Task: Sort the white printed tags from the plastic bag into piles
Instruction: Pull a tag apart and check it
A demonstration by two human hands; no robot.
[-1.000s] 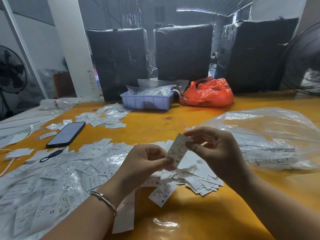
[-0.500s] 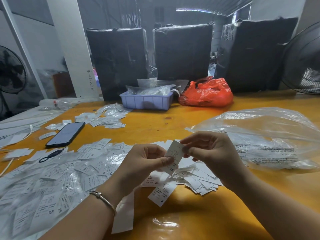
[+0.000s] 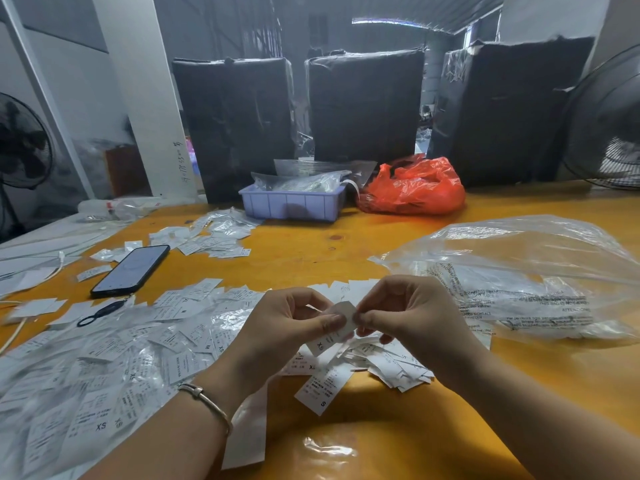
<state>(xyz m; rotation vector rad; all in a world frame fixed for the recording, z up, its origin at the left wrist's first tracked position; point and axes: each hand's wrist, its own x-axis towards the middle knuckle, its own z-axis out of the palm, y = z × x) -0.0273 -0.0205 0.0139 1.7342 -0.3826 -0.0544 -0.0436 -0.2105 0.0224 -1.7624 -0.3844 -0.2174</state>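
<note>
Both hands pinch one XS tag (image 3: 334, 332): left hand (image 3: 287, 327), right hand (image 3: 412, 317). Risk: released here, it could land in the mixed pile (image 3: 388, 367) directly below the grip and be missorted.

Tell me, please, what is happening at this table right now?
A person is sorting white printed tags. Both the left hand and right hand pinch one tag marked XS above a small pile. Many more tags lie spread on the left of the yellow table, and the clear plastic bag lies on the right.
</note>
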